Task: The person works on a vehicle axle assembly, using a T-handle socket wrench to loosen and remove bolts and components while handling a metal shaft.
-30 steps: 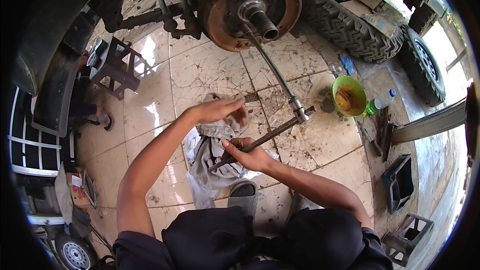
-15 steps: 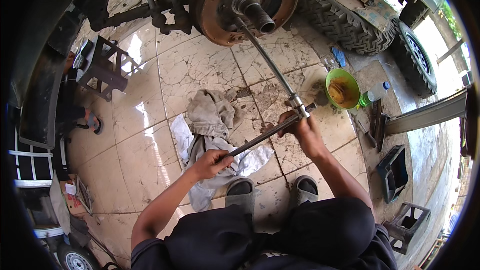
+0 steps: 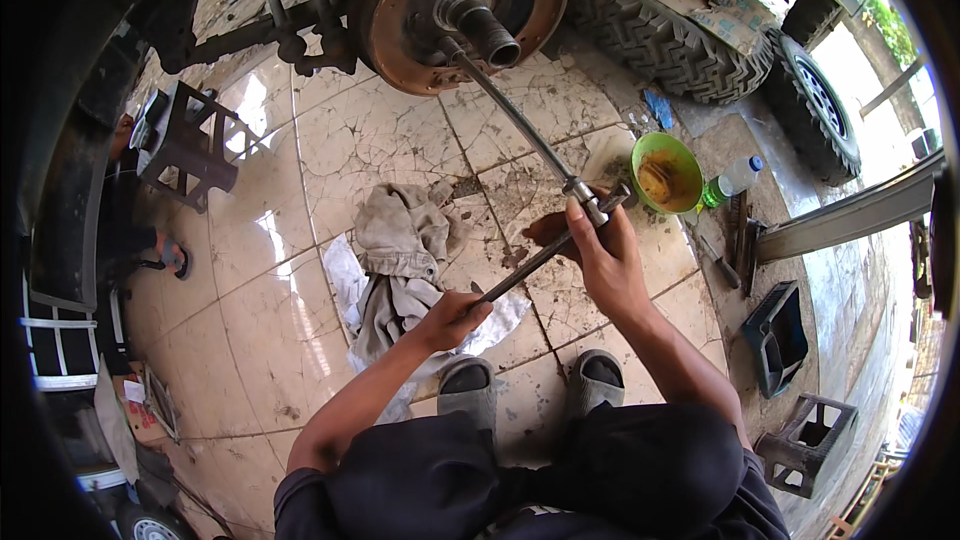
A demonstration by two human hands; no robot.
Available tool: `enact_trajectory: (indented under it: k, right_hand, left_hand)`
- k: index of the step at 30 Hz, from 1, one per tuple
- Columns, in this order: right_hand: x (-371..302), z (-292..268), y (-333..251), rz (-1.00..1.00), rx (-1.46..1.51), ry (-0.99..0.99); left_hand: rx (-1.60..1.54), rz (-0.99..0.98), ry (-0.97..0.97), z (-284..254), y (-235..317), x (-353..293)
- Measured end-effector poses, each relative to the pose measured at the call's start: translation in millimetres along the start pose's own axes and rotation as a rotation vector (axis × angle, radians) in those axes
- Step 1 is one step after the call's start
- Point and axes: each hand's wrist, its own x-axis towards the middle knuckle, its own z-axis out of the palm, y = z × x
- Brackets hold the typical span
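Observation:
My left hand is closed round the near left end of a dark sliding bar handle. The bar runs through the head of a long socket extension, which reaches up to the brake backing plate below the threaded spindle. What its far tip sits on is too small to make out. My right hand grips the wrench head where bar and extension meet, thumb laid along the metal and fingers behind it. Under the bar, greyish rags lie crumpled on the tiles.
A green bowl with brown liquid and a plastic bottle stand to the right. Beyond them are large tyres and a dark tray. Plastic stools stand at both sides; another person's foot shows at left.
My left hand and the bar have risen a little, and my right thumb now lies along the wrench head. The whole view has shifted slightly, moving the scene left and up.

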Motion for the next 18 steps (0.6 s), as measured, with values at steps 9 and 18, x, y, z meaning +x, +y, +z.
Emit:
enact_trajectory:
  k: [9,18]
  right_hand:
    - [23,3,-3,0.354,0.539,0.009]
    - [20,13,2,0.153,0.267,-0.009]
  left_hand:
    - [-0.028,0.137,-0.042,3,-33,14]
    - [0.049,0.322,0.276,-5,15,67]
